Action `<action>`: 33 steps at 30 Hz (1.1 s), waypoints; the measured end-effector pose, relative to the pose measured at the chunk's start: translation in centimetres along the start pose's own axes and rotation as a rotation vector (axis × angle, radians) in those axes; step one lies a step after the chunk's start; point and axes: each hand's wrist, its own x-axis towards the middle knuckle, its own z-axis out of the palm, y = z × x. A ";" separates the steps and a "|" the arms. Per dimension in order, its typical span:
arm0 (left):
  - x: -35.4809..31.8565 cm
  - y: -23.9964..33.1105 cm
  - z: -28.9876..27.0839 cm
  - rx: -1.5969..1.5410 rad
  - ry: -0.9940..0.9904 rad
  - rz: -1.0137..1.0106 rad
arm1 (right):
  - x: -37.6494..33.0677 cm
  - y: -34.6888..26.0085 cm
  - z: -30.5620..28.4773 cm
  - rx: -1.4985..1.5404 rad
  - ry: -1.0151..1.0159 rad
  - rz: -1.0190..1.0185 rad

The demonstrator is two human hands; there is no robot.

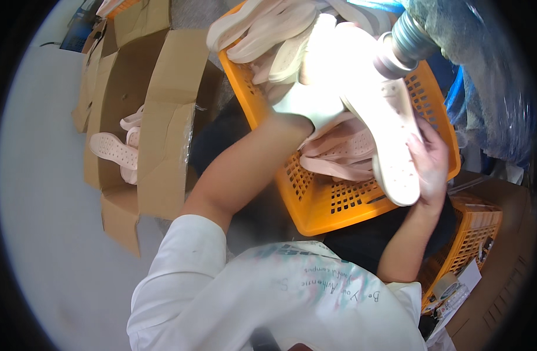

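A pale pink shoe sole (385, 126) is held over an orange plastic basket (333, 205) that rests on my lap. My left hand (315, 88), in a white glove, grips the sole's upper end. My right hand (429, 161), bare, holds its lower end from the right. A grey round tool head (400, 50) presses against the sole near the top. The basket holds several more pale pink soles (338, 155), and others are piled at its far end (262, 29).
An open cardboard box (157, 117) lies on the floor to my left with a few pink soles (113, 149) inside. A second orange basket (473, 234) with tape rolls stands at the lower right. Blue plastic sheeting (491, 88) hangs at the right.
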 end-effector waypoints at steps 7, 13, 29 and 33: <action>-0.4 -0.6 0.6 0.422 0.084 0.028 | 0.0 -3.8 -1.5 -0.057 0.086 0.074; 0.7 1.6 2.4 0.369 0.021 0.032 | 3.6 -1.8 -2.8 -0.255 0.096 0.130; 0.1 -0.5 -3.3 0.553 0.140 -0.063 | 2.7 -2.8 -7.5 -0.179 0.208 0.270; 0.2 1.4 -3.2 1.146 0.088 0.140 | 2.2 -1.5 -7.3 -0.109 0.102 0.211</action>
